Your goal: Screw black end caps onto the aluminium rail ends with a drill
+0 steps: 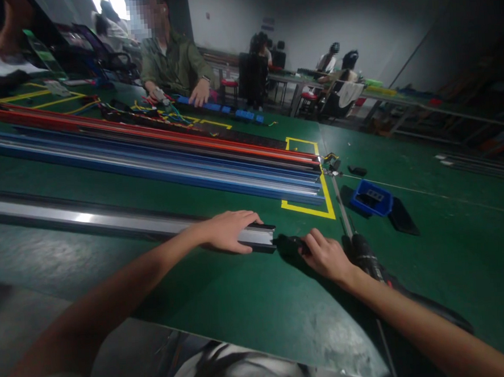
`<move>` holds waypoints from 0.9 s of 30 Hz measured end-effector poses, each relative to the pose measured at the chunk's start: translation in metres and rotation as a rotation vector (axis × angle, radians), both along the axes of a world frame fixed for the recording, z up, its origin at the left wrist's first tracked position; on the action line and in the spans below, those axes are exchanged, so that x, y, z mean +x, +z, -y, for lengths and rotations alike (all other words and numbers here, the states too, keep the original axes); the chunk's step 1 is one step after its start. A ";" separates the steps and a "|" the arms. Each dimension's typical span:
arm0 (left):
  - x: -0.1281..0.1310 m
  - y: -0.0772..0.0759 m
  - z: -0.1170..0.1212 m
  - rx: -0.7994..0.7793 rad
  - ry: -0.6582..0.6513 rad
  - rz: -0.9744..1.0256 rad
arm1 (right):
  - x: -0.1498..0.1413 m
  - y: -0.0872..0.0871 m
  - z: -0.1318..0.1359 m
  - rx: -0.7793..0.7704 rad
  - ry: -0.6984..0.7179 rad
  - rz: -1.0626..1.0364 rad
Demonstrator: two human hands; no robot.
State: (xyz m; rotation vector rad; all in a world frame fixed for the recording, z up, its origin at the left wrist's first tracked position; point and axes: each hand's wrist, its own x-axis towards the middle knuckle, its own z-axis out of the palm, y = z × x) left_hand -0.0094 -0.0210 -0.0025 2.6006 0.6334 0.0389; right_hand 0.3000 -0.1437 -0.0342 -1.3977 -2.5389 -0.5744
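A long metal profile (87,217), silver inside with dark edges, lies across the near part of the green table. My left hand (228,231) rests over it close to its right end, fingers wrapped across the channel. Just right of that end, my right hand (326,255) is closed on a small black piece (293,243), whose tip is at the profile's open end. Whether the tip is inside the channel or only against it I cannot tell. A power drill (367,255) lies beside my right forearm, which partly covers it.
Blue profiles (156,166) and red profiles (180,137) lie behind, ending inside yellow tape (327,198). A blue bin (371,198) with dark parts stands at right, a flat black piece (403,216) beside it. Across the table, a person in a green shirt (176,65) handles wires.
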 end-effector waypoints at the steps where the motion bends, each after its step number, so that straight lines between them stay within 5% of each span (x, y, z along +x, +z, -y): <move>1: 0.000 0.000 0.000 0.003 -0.001 0.001 | -0.002 0.001 -0.001 -0.036 0.000 0.035; 11: 0.000 -0.002 -0.001 0.010 -0.005 0.019 | -0.004 0.004 -0.002 -0.205 -0.030 0.076; 23: -0.001 -0.002 -0.001 0.015 -0.001 0.020 | -0.008 0.002 0.000 -0.186 -0.104 0.080; 27: 0.000 -0.001 0.000 0.003 0.004 0.015 | -0.011 0.008 -0.003 -0.251 -0.241 0.012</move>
